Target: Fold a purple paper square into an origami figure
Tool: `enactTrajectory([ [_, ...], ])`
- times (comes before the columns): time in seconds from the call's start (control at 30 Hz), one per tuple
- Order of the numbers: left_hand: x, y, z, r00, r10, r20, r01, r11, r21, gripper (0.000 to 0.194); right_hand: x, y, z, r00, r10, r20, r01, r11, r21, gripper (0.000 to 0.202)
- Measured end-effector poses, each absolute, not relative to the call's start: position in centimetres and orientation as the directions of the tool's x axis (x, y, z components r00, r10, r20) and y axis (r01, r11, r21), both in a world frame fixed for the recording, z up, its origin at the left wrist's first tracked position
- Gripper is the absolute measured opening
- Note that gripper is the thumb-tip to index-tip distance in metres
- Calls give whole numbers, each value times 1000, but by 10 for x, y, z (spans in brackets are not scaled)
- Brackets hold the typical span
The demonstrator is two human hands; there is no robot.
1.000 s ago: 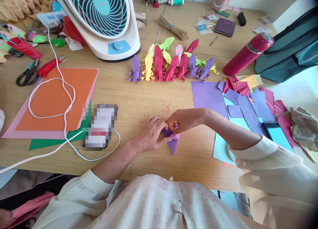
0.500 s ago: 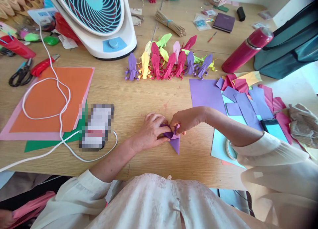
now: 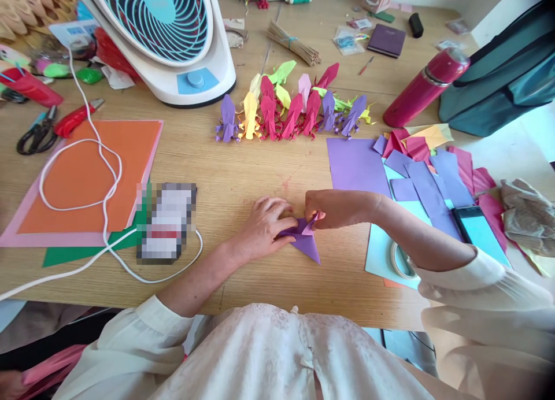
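Note:
A partly folded piece of purple origami paper lies on the wooden table in front of me, one pointed corner toward my body. My left hand rests on its left side, thumb and fingers gripping that edge against the table. With bent fingers, my right hand pinches a raised flap at its upper right. Part of the paper is hidden under both hands. Beyond them stands a group of folded paper figures in purple, yellow, red, pink and green.
On the left are a phone, a white cable, orange sheets, scissors and a fan. To the right lie a purple sheet, paper scraps, a tape roll, another phone and a red flask.
My right hand has moved slightly right and up, drawing the pinched flap with it. The paper's lower point has swung a little to the right. My left hand stays nearly in place.

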State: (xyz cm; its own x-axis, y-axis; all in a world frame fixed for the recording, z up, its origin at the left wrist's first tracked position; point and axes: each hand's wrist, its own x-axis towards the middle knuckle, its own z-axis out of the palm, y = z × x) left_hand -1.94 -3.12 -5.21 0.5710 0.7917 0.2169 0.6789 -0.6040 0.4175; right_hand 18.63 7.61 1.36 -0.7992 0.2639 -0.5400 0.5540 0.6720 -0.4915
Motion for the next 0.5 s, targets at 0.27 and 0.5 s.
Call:
enactTrajectory([
  [0.27, -15, -31, -46, 538, 822, 187, 659, -549, 514, 2, 211, 62, 23, -768, 374, -520, 640, 424, -641, 19],
  [0.5, -14, -27, -13, 657, 753, -25, 566, -472, 676, 11, 230, 38, 16, -784, 431, -447, 591, 295, -751, 18],
])
